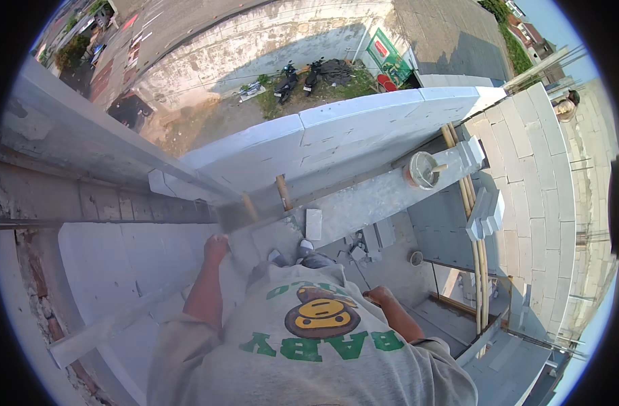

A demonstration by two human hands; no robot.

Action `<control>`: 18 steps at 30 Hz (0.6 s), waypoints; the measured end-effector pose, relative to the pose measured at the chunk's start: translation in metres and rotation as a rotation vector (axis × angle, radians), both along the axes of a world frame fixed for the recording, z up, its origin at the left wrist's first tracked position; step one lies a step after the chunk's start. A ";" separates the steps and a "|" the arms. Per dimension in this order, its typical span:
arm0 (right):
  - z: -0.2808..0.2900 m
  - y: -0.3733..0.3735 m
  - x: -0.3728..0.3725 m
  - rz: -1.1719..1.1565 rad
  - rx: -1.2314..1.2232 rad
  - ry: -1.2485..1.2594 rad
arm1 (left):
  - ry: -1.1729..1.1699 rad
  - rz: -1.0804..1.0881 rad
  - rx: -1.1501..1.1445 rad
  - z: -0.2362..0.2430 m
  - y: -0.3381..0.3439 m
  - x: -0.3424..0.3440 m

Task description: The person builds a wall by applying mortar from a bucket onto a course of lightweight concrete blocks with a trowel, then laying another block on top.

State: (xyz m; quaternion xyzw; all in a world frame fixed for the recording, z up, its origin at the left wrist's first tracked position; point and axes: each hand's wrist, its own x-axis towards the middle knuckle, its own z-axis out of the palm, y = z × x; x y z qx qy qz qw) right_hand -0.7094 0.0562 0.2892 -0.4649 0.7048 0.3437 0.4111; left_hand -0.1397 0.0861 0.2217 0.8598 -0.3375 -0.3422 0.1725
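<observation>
My left hand (217, 248) is closed at the far end of a pale block wall (96, 264), close to a grey column base. Its fingers are bent, and what they grip, if anything, is hidden. A long pale bar (106, 329) slants across the wall toward my left forearm. Near my right side, my right hand (381, 296) is closed, its fingers partly out of sight; I cannot make out anything in it. Beyond my feet, a light block (313, 224) lies by a grey plank platform (363, 203). Broken block pieces (359, 254) lie on the floor.
A mortar bucket (423, 170) with a handle sticking out stands on the platform. Bamboo poles (482, 277) cross at right, beside stacked blocks (485, 213). A small bucket (416, 258) sits on the floor. Beyond the front parapet (363, 122) are parked motorcycles (287, 82). Another person (566, 106) is far right.
</observation>
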 end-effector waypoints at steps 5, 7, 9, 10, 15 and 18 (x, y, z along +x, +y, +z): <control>0.016 0.013 -0.014 -0.329 0.028 -0.074 | 0.258 -0.162 0.138 -0.046 -0.040 -0.047; 0.015 0.017 -0.019 -0.319 0.067 -0.077 | 0.226 -0.311 0.158 -0.067 -0.059 -0.070; 0.018 0.028 -0.024 -0.430 0.006 -0.094 | 0.213 -0.438 0.175 -0.068 -0.083 -0.100; 0.021 0.036 -0.030 -0.497 -0.058 -0.094 | 0.257 -0.505 0.148 -0.058 -0.102 -0.118; 0.004 0.089 -0.042 -0.716 -0.123 -0.012 | 0.101 -0.845 0.139 -0.033 -0.186 -0.150; -0.002 0.113 -0.019 -0.838 -0.178 0.016 | 0.274 -0.761 0.171 -0.039 -0.232 -0.141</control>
